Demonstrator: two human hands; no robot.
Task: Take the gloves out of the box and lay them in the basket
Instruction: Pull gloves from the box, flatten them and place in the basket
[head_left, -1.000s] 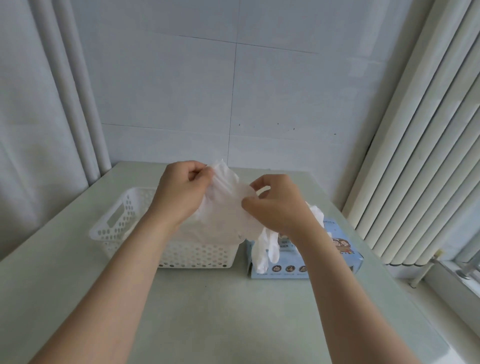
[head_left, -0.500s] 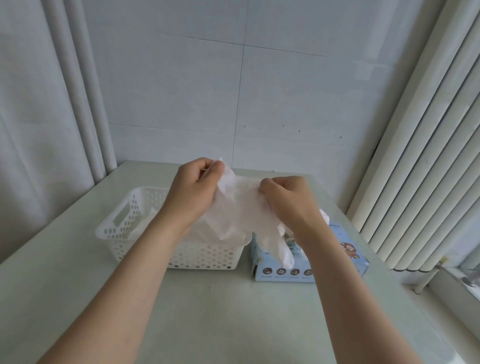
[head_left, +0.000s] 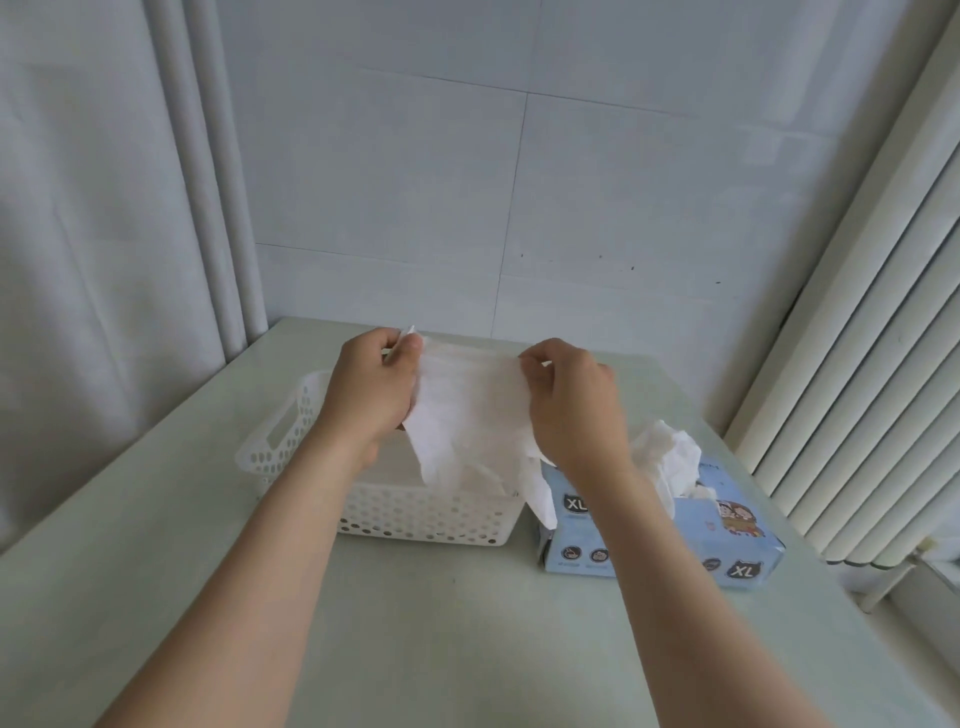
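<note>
While both forearms (head_left: 291, 545) are reaching out over the pale table (head_left: 467, 639), the step in hand is looking like spreading one glove (head_left: 470, 410) before laying it down, and gentle handling is mattering most. Just past the forearms, the white basket (head_left: 415, 514) is sitting to the left and the blue box (head_left: 737, 545) is sitting just beside it on the right, with a crumpled tuft of gloves (head_left: 667, 457) poking up out of the box's top opening. Above them, the left hand (head_left: 371, 389) is pinching one top corner of the thin white glove between thumb and curled fingers, and the right hand (head_left: 574, 410) is pinching the other corner likewise, so the top edge is being stretched flat between them. The glove is hanging in the air over the basket's right end, with one of its fingers dangling in front of the box's near left corner. The film is looking flimsy and likely to cling, so I am judging that the pull should be staying light, both hands should be lowering together over the basket's middle, and the dangling fingers should be clearing the rim before either pinch is letting go. Behind everything, the tiled wall (head_left: 519, 182) is standing plain.
</note>
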